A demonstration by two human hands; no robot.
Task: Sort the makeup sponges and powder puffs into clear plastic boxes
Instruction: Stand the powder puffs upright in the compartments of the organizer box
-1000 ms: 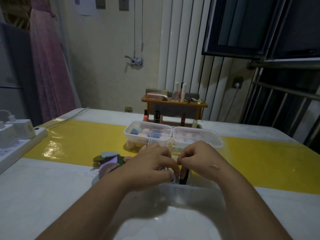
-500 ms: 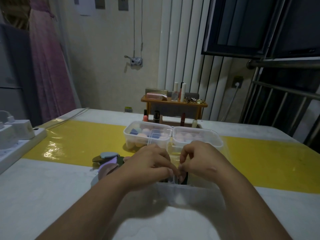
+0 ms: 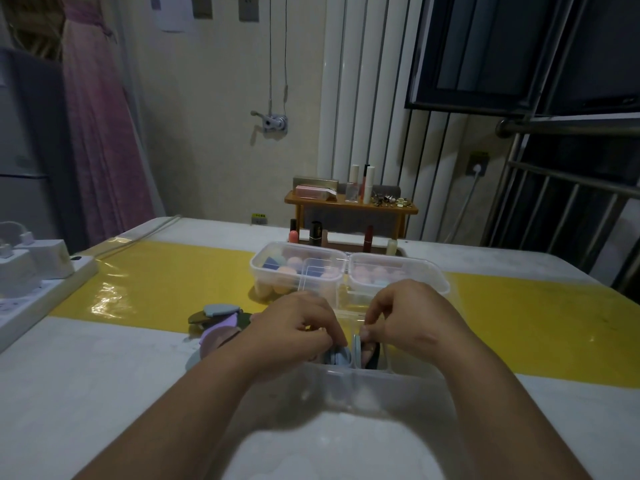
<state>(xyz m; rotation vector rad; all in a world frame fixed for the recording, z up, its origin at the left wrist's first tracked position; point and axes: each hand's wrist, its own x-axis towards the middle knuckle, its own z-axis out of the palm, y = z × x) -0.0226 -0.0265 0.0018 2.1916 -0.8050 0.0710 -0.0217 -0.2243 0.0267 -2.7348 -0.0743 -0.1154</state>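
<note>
So both hands are bunched up over the near clear box (image 3: 363, 386) at the front of the surface (image 3: 104, 375). The right hand (image 3: 412, 320) has its thumb and fingertips pinched on the top edge of a grey-blue puff (image 3: 356, 344). That puff stands on edge inside the box, right below the grip, and there's a dark puff (image 3: 373, 355) just beside it. The left hand (image 3: 298, 327) is curled too, with its fingertips down on a few light blue puffs (image 3: 336, 356) standing in the same box. Honestly can't tell if it's actually gripping them or just touching. A pile of loose puffs (image 3: 218, 323) sits on the surface just left of that hand. Further back, on the yellow strip (image 3: 173, 282), the far left box (image 3: 256, 268) and far right box (image 3: 440, 282) hold sponges (image 3: 294, 263).
</note>
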